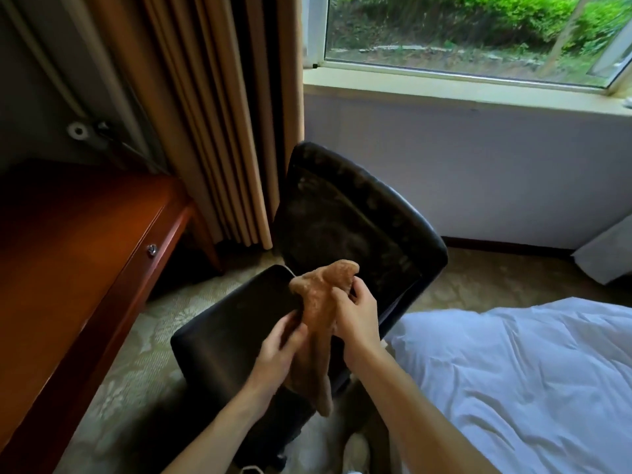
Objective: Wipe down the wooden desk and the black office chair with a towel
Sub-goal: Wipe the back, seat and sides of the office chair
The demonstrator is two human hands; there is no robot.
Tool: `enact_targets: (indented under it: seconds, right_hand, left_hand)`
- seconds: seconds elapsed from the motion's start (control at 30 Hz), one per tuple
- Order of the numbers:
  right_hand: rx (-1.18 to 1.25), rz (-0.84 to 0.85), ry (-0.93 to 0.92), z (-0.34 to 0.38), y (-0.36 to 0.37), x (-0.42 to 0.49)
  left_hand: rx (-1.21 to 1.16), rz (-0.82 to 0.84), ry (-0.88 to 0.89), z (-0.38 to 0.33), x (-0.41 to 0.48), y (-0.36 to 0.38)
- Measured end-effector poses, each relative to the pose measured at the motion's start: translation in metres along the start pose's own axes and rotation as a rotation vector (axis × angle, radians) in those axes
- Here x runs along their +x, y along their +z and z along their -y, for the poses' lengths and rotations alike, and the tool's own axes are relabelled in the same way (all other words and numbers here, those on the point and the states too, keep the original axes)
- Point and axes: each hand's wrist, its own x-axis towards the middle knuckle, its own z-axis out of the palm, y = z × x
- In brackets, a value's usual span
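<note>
Bunched into a long rope-like roll: brown towel [316,313], held up in both hands over the seat of the black office chair [222,336], apparently not yet pressed to it. Gripped at lower middle by left hand [278,350], fingers curled round from the left side, thumb lying along the cloth. Pinched higher up by right hand [357,316], fingers bent in tight on the folds, nothing else held. Probably being gathered or folded into a pad before wiping, hence the two-handed hold in mid-air rather than flat contact. Held directly above the seat, likely because chair is next for wiping; backrest just beyond. Long axis of towel running near-to-far: lower end hanging down between the wrists past the seat's front edge, upper end pointing away and slightly right, toward the backrest, tip flopped over to the right. Off to the left, wooden desk [68,254], well apart from towel, untouched by either hand. Unable to tell from here whether desk already wiped. Also in view: tan curtain [222,131] behind chair, window [461,35] above, white bedding [513,388] to the right just beside chair, patterned carpet [136,371] below.
</note>
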Motion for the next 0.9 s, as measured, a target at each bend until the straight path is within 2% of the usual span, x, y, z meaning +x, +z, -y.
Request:
enact_targets:
  seconds: [0.1, 0.23, 0.3, 0.37, 0.43, 0.47, 0.53, 0.63, 0.73, 0.9]
  right_hand:
    - [0.025, 0.073, 0.003, 0.021, -0.015, 0.034]
    - [0.062, 0.297, 0.037, 0.047, -0.031, 0.068]
    - [0.039, 0.396, -0.021, 0.061, -0.044, 0.086]
    - [-0.244, 0.306, -0.307, 0.077, -0.065, 0.112]
    - [-0.568, 0.076, -0.616, 0.087, -0.093, 0.143]
    - [-0.667, -0.015, -0.684, 0.091, -0.106, 0.158]
    - [-0.843, -0.077, -0.619, 0.094, -0.126, 0.187]
    - [-1.049, 0.009, -0.387, 0.082, -0.135, 0.212]
    - [-0.950, 0.109, -0.258, 0.064, -0.139, 0.214]
    - [-0.776, 0.144, -0.140, 0.065, -0.139, 0.220]
  left_hand:
    - [0.109, 0.019, 0.099, -0.019, 0.022, 0.041]
    - [0.082, -0.180, 0.206, -0.044, 0.052, 0.078]
    - [0.007, -0.274, 0.197, -0.059, 0.063, 0.085]
    - [-0.073, -0.371, 0.130, -0.074, 0.072, 0.087]
    - [-0.084, -0.476, 0.049, -0.086, 0.078, 0.081]
    - [-0.076, -0.511, 0.022, -0.090, 0.081, 0.075]
    - [-0.042, -0.564, 0.009, -0.099, 0.084, 0.064]
    - [0.006, -0.620, 0.054, -0.110, 0.084, 0.046]
    - [0.083, -0.630, 0.055, -0.115, 0.082, 0.025]
    - [0.139, -0.643, -0.008, -0.111, 0.063, -0.012]
